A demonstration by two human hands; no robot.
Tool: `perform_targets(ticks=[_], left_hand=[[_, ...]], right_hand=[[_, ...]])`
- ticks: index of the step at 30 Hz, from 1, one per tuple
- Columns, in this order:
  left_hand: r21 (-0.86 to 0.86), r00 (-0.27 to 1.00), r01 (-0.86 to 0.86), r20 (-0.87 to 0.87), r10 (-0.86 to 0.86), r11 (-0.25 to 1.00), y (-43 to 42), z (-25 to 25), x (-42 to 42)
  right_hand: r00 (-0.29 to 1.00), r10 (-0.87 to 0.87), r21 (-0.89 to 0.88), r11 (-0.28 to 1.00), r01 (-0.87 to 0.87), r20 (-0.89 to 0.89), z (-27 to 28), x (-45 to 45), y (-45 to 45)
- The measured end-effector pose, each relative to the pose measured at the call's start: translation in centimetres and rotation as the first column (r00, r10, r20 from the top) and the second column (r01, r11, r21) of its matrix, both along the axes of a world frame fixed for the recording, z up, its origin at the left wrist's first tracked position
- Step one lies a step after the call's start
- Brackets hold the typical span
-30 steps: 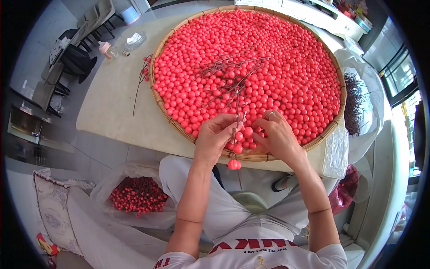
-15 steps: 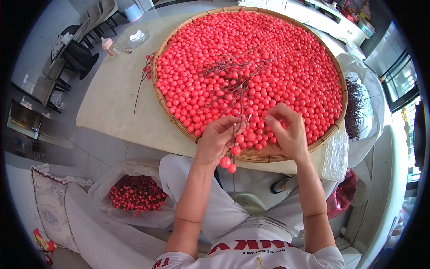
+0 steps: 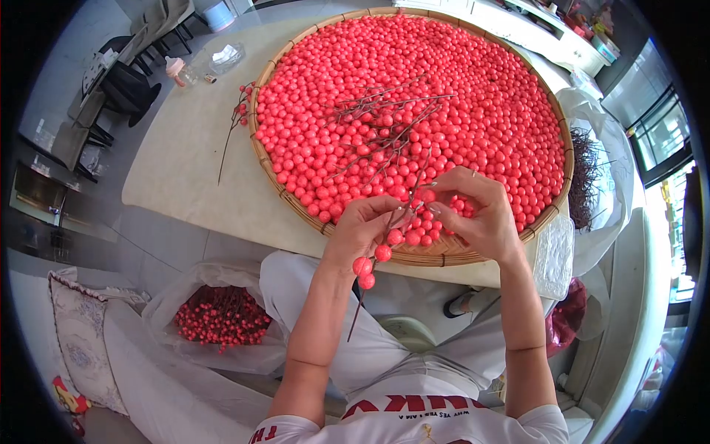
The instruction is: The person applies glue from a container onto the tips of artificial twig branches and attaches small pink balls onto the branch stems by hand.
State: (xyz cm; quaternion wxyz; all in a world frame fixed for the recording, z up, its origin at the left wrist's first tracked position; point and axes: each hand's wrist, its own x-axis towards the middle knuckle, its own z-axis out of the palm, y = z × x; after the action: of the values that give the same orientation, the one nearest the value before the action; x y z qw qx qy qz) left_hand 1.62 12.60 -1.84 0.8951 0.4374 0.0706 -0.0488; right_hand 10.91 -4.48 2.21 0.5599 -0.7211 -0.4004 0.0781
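Observation:
My left hand (image 3: 364, 231) pinches a brown artificial berry twig (image 3: 357, 314) that slants over the near rim of the tray. Several red berries (image 3: 383, 253) are fixed along its lower part, and small pale tips stick out near my fingers. Close beside the twig's upper part, my right hand (image 3: 481, 211) has thumb and index finger closed around what looks like a loose red berry (image 3: 427, 195). Under both hands lies a round woven bamboo tray (image 3: 444, 259) full of loose red berries (image 3: 473, 111). Bare brown twigs (image 3: 388, 122) rest on top of them.
A finished berry stem (image 3: 238, 115) lies on the table (image 3: 177, 163) left of the tray. Beyond it are a baby bottle (image 3: 177, 72) and a glass bowl (image 3: 227, 58). A bag of berry stems (image 3: 222, 318) stands lower left; bare twigs (image 3: 584, 177) fill a bag at right.
The twig in my left hand has tilted, its lower end swinging left. My right hand has moved slightly left, bringing its fingertips up to the twig.

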Motion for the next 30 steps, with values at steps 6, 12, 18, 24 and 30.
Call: perform_targets(ticks=[6,12,18,24,30], left_hand=[[0.041,0.999,-0.036,0.006,0.036,0.998,-0.2,-0.7,0.3],[0.004,1.000,-0.018,0.021,0.018,1.000,-0.2,-1.4,0.5],[0.000,1.000,-0.018,0.003,0.018,1.000,-0.2,-1.4,0.6],[0.008,1.000,-0.031,-0.002,0.031,0.999,-0.4,-0.9,0.5],[0.100,0.997,-0.078,-0.021,0.080,0.992,-0.4,-0.1,0.4]], right_hand=[[0.970,-0.053,-0.040,0.997,0.064,0.237,0.4,-0.7,-0.1],[0.960,-0.062,-0.053,0.995,0.079,0.273,0.0,-0.9,-0.1],[0.930,-0.099,0.020,0.995,0.098,0.355,-0.7,-1.0,0.3],[0.922,-0.102,-0.014,0.993,0.116,0.374,-0.7,-1.0,0.1],[0.989,-0.133,-0.307,0.940,0.148,0.069,-1.2,-0.3,-1.1]])
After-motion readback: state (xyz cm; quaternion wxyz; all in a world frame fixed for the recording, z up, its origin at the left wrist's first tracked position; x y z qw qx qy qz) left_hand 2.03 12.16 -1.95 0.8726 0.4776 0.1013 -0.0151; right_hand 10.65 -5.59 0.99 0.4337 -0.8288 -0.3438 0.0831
